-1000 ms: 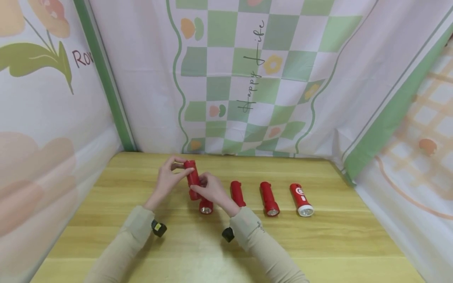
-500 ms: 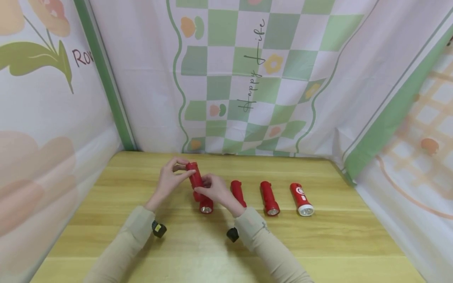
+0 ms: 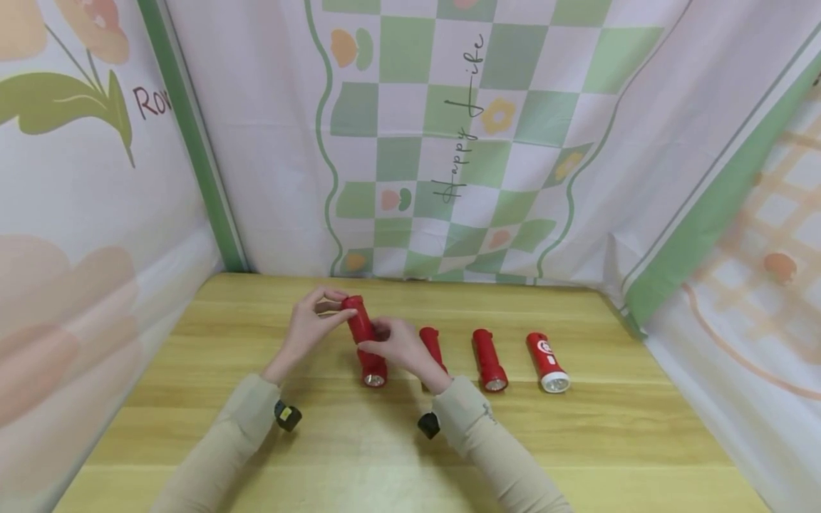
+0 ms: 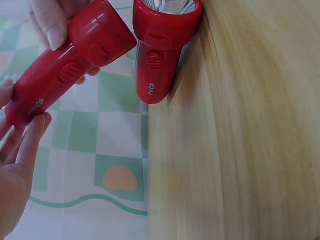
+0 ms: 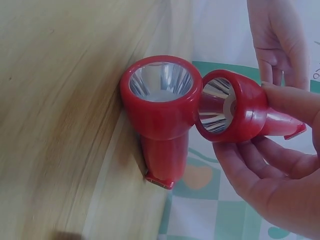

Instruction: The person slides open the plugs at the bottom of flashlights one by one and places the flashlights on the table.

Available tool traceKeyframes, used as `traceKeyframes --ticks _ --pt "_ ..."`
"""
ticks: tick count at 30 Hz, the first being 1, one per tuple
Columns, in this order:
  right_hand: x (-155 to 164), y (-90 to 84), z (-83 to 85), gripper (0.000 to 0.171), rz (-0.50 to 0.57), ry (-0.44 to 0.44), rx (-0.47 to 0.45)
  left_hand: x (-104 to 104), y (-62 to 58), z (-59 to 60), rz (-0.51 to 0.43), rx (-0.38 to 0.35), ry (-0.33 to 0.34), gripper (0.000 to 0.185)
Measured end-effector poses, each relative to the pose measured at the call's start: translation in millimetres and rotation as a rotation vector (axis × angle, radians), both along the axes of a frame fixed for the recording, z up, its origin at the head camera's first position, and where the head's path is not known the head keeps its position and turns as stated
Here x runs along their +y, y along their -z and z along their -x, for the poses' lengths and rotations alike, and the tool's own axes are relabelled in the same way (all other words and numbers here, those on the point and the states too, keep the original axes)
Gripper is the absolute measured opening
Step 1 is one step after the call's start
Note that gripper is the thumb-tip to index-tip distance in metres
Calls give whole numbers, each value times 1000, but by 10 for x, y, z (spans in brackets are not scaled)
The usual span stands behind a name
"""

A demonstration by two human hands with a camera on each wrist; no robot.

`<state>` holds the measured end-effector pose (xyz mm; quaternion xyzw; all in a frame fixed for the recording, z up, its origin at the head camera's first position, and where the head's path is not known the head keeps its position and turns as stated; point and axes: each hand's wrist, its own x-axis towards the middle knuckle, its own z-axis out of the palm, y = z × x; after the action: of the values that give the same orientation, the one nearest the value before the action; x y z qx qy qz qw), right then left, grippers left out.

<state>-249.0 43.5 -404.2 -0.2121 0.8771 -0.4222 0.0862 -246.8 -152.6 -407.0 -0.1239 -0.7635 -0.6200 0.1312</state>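
A red flashlight (image 4: pixel 70 65) is held tilted above the table between both hands. My left hand (image 3: pixel 304 331) pinches its tail end between thumb and fingers. Near its lamp end, my right hand (image 3: pixel 400 345) holds it with the thumb on one side and fingers on the other. The lens faces down toward the tabletop in the right wrist view. Just below and beside it lies a second red flashlight (image 5: pixel 162 115), lens toward me; in the head view its body is mostly hidden behind the held one.
To the right on the wooden table (image 3: pixel 359 456) lie a red flashlight (image 3: pixel 431 345) partly covered by the right wrist, another red flashlight (image 3: pixel 489 360), and a red-and-white flashlight (image 3: pixel 547 362). A patterned curtain (image 3: pixel 276 178) hangs behind the table's back edge.
Both hands have shifted the held flashlight slightly right, and it now overlaps the lying flashlight more in the head view. The right forearm has moved right too. The flashlights on the table stay put.
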Motion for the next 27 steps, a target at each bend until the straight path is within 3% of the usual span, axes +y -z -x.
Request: traceKeyframes --ticks 9,16,27 --pt "33 -25 -17 38 14 -5 0 -42 162 100 6 30 1 26" --pt "58 -28 -26 38 27 -5 6 -38 157 83 -20 59 28 26" --pt "66 -29 -41 37 38 -8 22 -19 125 44 -50 48 32 28"
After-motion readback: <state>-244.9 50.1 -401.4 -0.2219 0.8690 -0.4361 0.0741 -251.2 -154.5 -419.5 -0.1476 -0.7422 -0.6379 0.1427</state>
